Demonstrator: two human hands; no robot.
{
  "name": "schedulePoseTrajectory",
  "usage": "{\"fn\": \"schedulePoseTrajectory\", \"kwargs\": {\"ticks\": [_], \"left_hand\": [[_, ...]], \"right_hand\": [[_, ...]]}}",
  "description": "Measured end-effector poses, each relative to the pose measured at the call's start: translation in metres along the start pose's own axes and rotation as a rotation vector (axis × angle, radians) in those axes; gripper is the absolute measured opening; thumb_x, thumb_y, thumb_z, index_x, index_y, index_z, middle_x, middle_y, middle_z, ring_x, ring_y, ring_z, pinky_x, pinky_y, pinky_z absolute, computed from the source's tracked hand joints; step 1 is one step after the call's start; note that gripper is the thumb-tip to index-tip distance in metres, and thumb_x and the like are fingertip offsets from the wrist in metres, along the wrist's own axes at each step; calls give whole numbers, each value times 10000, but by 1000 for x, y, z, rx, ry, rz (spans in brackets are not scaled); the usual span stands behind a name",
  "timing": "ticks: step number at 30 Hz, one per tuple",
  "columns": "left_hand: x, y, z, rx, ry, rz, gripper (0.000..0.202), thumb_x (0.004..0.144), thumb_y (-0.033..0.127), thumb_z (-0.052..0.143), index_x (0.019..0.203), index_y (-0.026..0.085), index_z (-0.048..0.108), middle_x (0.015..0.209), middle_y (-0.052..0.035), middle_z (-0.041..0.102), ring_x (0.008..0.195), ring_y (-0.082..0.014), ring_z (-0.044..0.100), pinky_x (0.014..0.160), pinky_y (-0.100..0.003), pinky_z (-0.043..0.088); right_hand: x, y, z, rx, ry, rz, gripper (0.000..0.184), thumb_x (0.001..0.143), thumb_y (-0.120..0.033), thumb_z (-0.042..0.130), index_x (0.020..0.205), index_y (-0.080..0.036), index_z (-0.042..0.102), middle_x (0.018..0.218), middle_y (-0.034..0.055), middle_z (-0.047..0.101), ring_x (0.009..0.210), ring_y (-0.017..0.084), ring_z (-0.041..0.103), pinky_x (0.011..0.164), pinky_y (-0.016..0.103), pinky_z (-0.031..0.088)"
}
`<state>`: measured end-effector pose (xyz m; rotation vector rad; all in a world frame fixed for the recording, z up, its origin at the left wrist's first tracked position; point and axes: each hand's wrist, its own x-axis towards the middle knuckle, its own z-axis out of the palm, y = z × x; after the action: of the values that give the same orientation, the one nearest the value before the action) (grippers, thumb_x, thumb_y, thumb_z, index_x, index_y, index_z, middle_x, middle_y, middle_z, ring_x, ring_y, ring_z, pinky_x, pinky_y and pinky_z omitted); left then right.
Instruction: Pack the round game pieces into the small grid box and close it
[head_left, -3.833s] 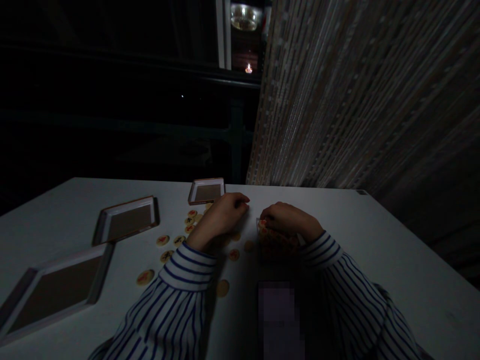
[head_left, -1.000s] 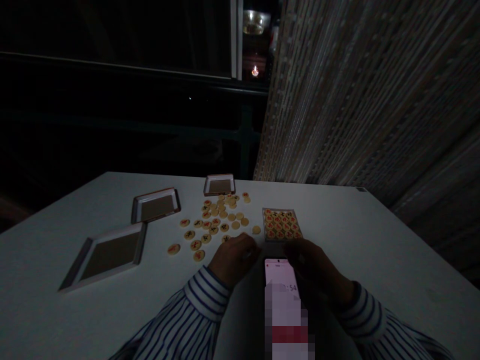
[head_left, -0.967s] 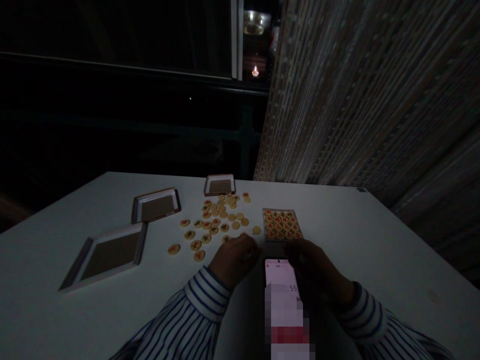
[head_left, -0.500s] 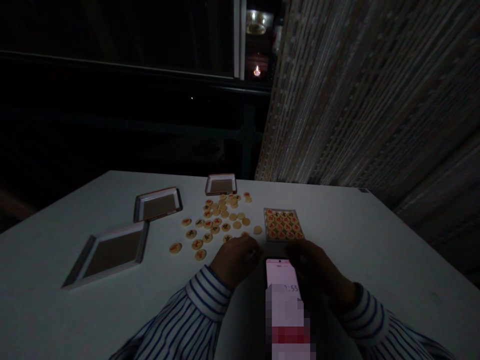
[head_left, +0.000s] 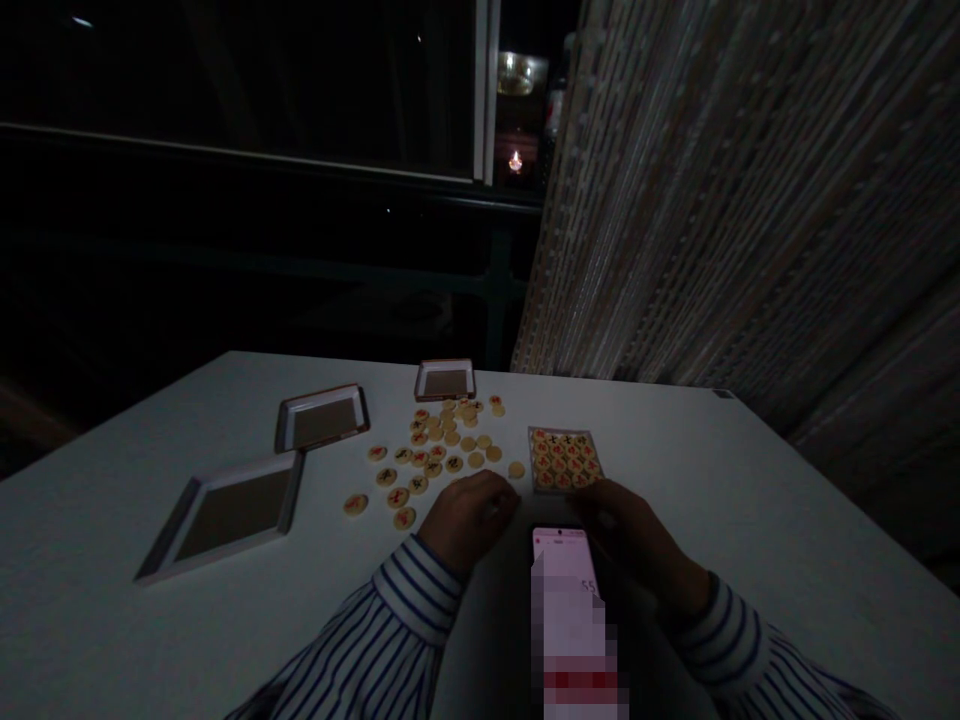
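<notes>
My left hand [head_left: 474,518] rests on the table with its fingers curled in, beside the loose xiangqi pieces [head_left: 433,467]; nothing shows in its grasp. These round, pale wooden discs carry red or black characters, and several are blank side up. My right hand [head_left: 641,532] is bent inward, its fingertips at the front edge of a small square tray [head_left: 531,460] packed with rows of pieces, mostly red. Shadow hides the underside of its fingers. Between my wrists lies a lit phone [head_left: 566,560], its screen partly blurred out.
Three shallow box parts, a large one [head_left: 289,505], a middle one [head_left: 364,405] and a small one [head_left: 445,396], lie at the left and back of the white table [head_left: 750,520]. A string curtain [head_left: 660,200] hangs behind at the right. A small flame [head_left: 515,162] glows beyond the window frame.
The view has tilted up slightly, so the table sits a little lower in the picture. Both hands stay in nearly the same place, and the pieces have not visibly moved.
</notes>
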<state>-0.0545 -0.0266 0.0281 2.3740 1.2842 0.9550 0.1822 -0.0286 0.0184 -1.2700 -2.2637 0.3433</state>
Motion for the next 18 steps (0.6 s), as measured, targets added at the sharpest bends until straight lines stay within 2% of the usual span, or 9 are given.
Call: {"fn": "schedulePoseTrajectory", "kwargs": {"ticks": [4, 9, 13, 18], "left_hand": [[3, -5, -12, -11, 13, -38, 173, 818, 230, 438, 808, 188, 606, 807, -39, 639, 748, -138, 580, 692, -259, 448], [13, -20, -44, 8, 56, -139, 249, 829, 322, 407, 870, 192, 617, 878, -41, 646, 820, -161, 586, 759, -287, 445], [28, -49, -70, 64, 119, -285, 311, 810, 394, 402, 888, 189, 622, 904, -41, 665, 837, -178, 600, 752, -280, 452], [50, -89, -92, 192, 129, -378, 317, 787, 366, 411, 913, 180, 635, 909, -53, 680, 841, -196, 615, 743, -274, 449]], "right_hand": [[10, -1, -13, -28, 6, -67, 154, 823, -218, 452, 919, -185, 568, 851, 65, 618, 763, 159, 556, 687, 305, 452], [36, -11, -34, -90, -34, -91, 178, 837, -224, 437, 920, -181, 589, 888, 69, 626, 818, 160, 564, 735, 295, 439], [71, -10, -37, -119, -71, -69, 191, 824, -238, 445, 904, -187, 611, 879, 54, 638, 811, 158, 574, 730, 279, 435], [129, -8, -21, -156, -148, -123, 230, 823, -244, 424, 923, -179, 621, 907, 55, 655, 834, 161, 586, 747, 257, 416]]}}
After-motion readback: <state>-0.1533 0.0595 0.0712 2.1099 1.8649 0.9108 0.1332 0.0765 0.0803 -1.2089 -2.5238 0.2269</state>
